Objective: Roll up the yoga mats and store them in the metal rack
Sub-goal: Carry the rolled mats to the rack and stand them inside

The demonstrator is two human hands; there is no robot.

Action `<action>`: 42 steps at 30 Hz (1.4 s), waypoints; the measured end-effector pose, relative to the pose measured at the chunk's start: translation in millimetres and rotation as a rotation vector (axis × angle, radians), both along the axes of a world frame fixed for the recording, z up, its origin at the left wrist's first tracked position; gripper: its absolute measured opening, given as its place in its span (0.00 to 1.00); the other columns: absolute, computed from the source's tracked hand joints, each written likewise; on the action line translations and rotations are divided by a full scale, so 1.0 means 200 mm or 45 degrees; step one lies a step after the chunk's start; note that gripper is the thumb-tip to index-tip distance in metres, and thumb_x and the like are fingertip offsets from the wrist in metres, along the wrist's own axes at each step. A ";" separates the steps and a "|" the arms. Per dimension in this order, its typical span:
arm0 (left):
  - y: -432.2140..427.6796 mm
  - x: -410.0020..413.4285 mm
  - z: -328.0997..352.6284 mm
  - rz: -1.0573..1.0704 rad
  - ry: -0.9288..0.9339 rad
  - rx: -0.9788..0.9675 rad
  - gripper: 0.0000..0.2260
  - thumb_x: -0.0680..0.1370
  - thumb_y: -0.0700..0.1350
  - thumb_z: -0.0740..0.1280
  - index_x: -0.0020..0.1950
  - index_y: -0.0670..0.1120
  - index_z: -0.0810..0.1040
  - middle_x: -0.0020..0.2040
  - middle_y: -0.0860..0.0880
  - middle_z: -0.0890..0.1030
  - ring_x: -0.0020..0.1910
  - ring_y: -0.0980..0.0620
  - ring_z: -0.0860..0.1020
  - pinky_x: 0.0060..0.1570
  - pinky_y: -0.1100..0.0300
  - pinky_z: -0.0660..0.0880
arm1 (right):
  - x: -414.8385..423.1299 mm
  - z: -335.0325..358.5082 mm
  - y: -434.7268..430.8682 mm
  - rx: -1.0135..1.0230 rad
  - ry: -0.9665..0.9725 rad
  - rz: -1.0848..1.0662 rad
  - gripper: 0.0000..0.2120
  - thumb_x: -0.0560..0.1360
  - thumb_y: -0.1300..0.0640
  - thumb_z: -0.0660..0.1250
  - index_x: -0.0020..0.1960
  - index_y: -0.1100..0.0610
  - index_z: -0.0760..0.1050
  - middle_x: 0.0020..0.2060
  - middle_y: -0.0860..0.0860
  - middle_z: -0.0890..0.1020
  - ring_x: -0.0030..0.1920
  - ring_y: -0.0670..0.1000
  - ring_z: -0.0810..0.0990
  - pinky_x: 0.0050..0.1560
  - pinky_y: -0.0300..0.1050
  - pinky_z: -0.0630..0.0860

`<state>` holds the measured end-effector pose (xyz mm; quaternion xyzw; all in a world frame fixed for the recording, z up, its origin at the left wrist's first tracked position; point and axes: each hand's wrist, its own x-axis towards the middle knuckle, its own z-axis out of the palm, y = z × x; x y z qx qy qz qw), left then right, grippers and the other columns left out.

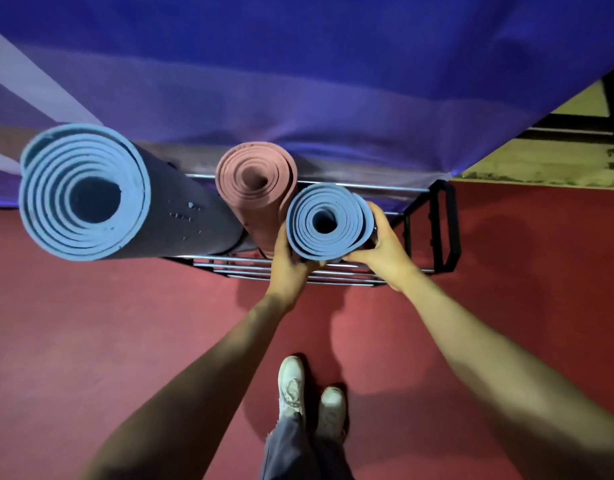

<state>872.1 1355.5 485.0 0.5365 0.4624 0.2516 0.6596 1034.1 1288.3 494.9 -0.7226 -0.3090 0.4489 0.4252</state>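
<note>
Three rolled yoga mats stand on end in the metal rack (333,271), seen from above. A large blue and navy mat (83,192) leans at the left. A pink mat (257,181) stands in the middle. In front of it on the right is a smaller blue mat (328,220), gripped from both sides: my left hand (288,258) wraps its left side and my right hand (385,244) wraps its right side. The lower part of this mat is hidden.
A blue tarp (298,81) hangs behind the rack. The rack has a black handle (444,226) at its right end. Red floor (125,341) spreads around my feet (309,393). A yellowish strip of ground (541,161) lies at the far right.
</note>
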 end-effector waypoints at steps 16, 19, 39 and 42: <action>-0.07 -0.02 0.18 0.193 0.156 0.009 0.32 0.66 0.23 0.70 0.67 0.39 0.67 0.58 0.44 0.77 0.45 0.67 0.79 0.51 0.55 0.79 | 0.01 0.13 0.00 -0.154 -0.124 0.137 0.46 0.64 0.71 0.74 0.75 0.54 0.56 0.65 0.50 0.70 0.62 0.45 0.66 0.48 0.20 0.65; -0.11 -0.05 0.24 0.175 0.208 0.007 0.28 0.62 0.28 0.74 0.56 0.50 0.71 0.51 0.52 0.79 0.42 0.65 0.79 0.52 0.46 0.79 | 0.01 0.21 -0.04 -0.246 -0.156 0.187 0.45 0.65 0.69 0.75 0.75 0.52 0.56 0.67 0.53 0.69 0.65 0.51 0.69 0.62 0.44 0.70; -1.14 -0.75 0.63 -0.829 1.237 0.800 0.30 0.73 0.47 0.71 0.72 0.44 0.65 0.71 0.45 0.65 0.72 0.44 0.60 0.70 0.40 0.57 | -0.70 0.66 -1.45 -0.637 -1.090 0.356 0.35 0.72 0.55 0.70 0.74 0.53 0.58 0.74 0.53 0.57 0.76 0.55 0.45 0.73 0.60 0.46; -1.43 -0.97 0.71 -0.906 1.238 0.810 0.29 0.74 0.48 0.70 0.73 0.45 0.65 0.72 0.45 0.63 0.73 0.45 0.57 0.71 0.37 0.52 | -1.01 0.69 -1.82 -0.657 -1.035 0.231 0.35 0.72 0.55 0.70 0.75 0.53 0.57 0.75 0.53 0.55 0.76 0.54 0.44 0.73 0.59 0.46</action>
